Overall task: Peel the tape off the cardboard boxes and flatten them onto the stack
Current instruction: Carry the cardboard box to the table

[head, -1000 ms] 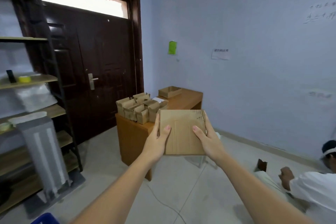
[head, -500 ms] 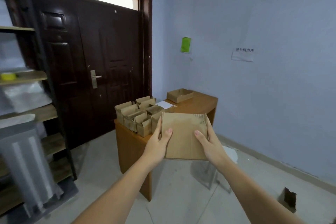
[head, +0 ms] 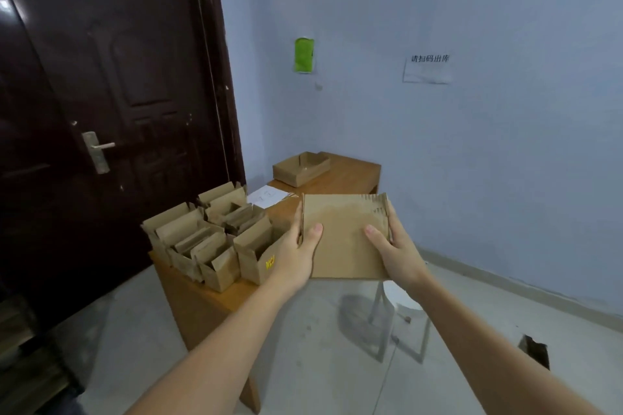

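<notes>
I hold a brown cardboard box (head: 344, 232) in the air in front of me, its broad face toward the camera. My left hand (head: 296, 253) grips its left edge, thumb on the front face. My right hand (head: 397, 249) grips the right edge the same way. The box hangs just above the near right part of a wooden table (head: 215, 300). Several open small cardboard boxes (head: 215, 239) stand clustered on the table's near left end. No tape shows on the held box.
A shallow open cardboard tray (head: 300, 168) and a white paper sheet (head: 268, 196) lie farther back on the table. A white stool (head: 401, 313) stands on the floor below my right hand. A dark door (head: 101, 111) fills the left; blue walls enclose the corner.
The view has swung left and moved closer to the table. The seated person and the shelves have left the frame. Both hands keep the same hold on the box.
</notes>
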`<state>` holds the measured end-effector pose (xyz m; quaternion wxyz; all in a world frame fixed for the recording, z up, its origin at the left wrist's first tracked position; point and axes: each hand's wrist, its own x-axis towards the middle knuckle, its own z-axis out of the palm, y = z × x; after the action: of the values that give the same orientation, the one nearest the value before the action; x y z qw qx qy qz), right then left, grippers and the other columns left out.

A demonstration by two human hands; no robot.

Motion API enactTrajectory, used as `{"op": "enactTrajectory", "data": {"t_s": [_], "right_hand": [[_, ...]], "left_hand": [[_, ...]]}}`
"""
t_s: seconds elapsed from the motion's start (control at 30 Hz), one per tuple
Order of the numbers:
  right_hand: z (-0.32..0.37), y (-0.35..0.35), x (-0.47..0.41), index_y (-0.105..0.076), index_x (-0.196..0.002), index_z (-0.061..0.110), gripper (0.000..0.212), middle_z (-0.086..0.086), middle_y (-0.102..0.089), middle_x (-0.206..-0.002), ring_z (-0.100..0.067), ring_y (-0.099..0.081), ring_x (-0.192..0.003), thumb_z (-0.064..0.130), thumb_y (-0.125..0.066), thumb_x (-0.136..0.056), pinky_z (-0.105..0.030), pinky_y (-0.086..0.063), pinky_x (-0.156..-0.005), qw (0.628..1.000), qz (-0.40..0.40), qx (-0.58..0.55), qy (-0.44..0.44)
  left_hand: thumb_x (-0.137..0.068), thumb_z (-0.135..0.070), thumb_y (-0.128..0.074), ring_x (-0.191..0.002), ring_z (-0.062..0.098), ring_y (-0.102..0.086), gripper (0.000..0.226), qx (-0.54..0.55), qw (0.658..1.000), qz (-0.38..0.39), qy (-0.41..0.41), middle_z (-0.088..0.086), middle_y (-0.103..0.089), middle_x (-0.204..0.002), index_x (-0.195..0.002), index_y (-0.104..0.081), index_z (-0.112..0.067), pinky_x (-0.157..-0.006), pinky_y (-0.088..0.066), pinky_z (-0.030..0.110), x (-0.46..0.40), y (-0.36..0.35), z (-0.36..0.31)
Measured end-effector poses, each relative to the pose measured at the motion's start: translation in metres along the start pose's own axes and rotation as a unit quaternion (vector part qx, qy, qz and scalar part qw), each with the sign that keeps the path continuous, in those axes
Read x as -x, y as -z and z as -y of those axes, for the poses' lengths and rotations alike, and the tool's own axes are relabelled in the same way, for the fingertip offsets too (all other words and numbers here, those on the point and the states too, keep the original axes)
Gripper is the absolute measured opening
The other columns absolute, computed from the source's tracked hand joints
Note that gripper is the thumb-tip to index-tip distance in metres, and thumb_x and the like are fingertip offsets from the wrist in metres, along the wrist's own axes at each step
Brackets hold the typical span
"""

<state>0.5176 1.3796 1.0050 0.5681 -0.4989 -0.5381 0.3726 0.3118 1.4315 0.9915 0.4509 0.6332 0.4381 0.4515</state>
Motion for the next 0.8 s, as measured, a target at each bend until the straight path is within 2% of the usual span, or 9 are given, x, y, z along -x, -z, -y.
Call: {"op": "enactTrajectory", "data": {"t_s": [0.07,0.17,0.27,0.4,0.47,0.57,0.67,0.8], "right_hand": [[-0.014,0.022,-0.035,-0.02,-0.154,0.051,0.073,0.019,-0.056,-0.142,-0.001,-0.059,-0.124,0.041,-0.064,-0.097,-0.021,-0.054,-0.094,1.0,0.004,-0.004,0.009],[-0.035,0.044,-0.088,-0.025,-0.153,0.052,0.069,0.017,-0.059,-0.139,-0.005,-0.062,-0.122,0.043,-0.063,-0.096,-0.025,-0.055,-0.093,1.0,0.028,-0.002,0.014],[-0.051,0.052,-0.147,-0.02,-0.157,0.047,0.077,0.018,-0.055,-0.143,-0.004,-0.058,-0.125,0.051,-0.062,-0.092,-0.032,-0.051,-0.103,0.999,0.04,0.014,0.018],[-0.072,0.054,-0.225,-0.02,-0.155,0.053,0.071,0.027,-0.056,-0.136,-0.003,-0.057,-0.125,0.051,-0.061,-0.097,-0.039,-0.047,-0.108,0.995,0.094,0.026,0.025],[-0.086,0.052,-0.264,-0.018,-0.154,0.054,0.073,0.028,-0.056,-0.137,-0.002,-0.056,-0.126,0.055,-0.061,-0.095,-0.04,-0.045,-0.11,0.993,0.113,0.027,0.018],[-0.109,0.043,-0.32,-0.023,-0.154,0.052,0.07,0.023,-0.056,-0.14,-0.001,-0.055,-0.127,0.051,-0.061,-0.096,-0.036,-0.044,-0.11,0.991,0.13,0.019,0.026],[-0.131,0.035,-0.381,-0.031,-0.14,0.067,0.055,0.024,-0.058,-0.137,-0.001,-0.057,-0.125,0.047,-0.061,-0.098,-0.029,-0.047,-0.103,0.989,0.142,0.024,0.037],[-0.158,0.032,-0.463,-0.02,-0.155,0.051,0.073,0.023,-0.055,-0.141,-0.002,-0.055,-0.128,0.054,-0.062,-0.095,-0.037,-0.046,-0.108,0.985,0.166,0.039,0.028]], "left_hand": [[-0.101,-0.063,-0.049,-0.125,0.003,-0.057,0.067,-0.004,1.0,0.005,-0.004,-0.022,-0.059,-0.138,-0.16,-0.021,-0.05,-0.103,-0.046,0.025,-0.038,-0.021,0.006],[-0.101,-0.064,-0.049,-0.12,-0.01,-0.055,0.067,0.002,1.0,0.001,-0.009,-0.03,-0.058,-0.135,-0.16,-0.019,-0.051,-0.097,-0.044,0.015,-0.088,-0.042,0.017],[-0.1,-0.065,-0.05,-0.118,-0.011,-0.056,0.065,-0.004,0.999,-0.034,0.003,-0.028,-0.06,-0.134,-0.159,-0.024,-0.052,-0.095,-0.045,0.014,-0.138,-0.05,0.025],[-0.1,-0.063,-0.05,-0.103,-0.024,-0.055,0.064,-0.012,0.996,-0.082,0.022,-0.035,-0.059,-0.124,-0.158,-0.023,-0.053,-0.075,-0.042,-0.002,-0.196,-0.053,0.037],[-0.101,-0.063,-0.05,-0.103,-0.022,-0.056,0.064,-0.011,0.994,-0.099,0.036,-0.033,-0.059,-0.125,-0.158,-0.023,-0.054,-0.077,-0.045,0.002,-0.226,-0.052,0.046],[-0.1,-0.065,-0.048,-0.111,-0.014,-0.056,0.065,-0.021,0.992,-0.118,0.048,-0.031,-0.059,-0.128,-0.158,-0.022,-0.054,-0.097,-0.047,0.018,-0.276,-0.047,0.062],[-0.101,-0.064,-0.047,-0.125,0.003,-0.056,0.067,-0.018,0.991,-0.125,0.045,-0.019,-0.058,-0.14,-0.16,-0.022,-0.05,-0.109,-0.045,0.031,-0.331,-0.044,0.082],[-0.1,-0.061,-0.05,-0.127,0.003,-0.056,0.065,0.01,0.989,-0.136,0.056,-0.016,-0.058,-0.142,-0.16,-0.028,-0.045,-0.109,-0.047,0.03,-0.404,-0.043,0.109]]}}
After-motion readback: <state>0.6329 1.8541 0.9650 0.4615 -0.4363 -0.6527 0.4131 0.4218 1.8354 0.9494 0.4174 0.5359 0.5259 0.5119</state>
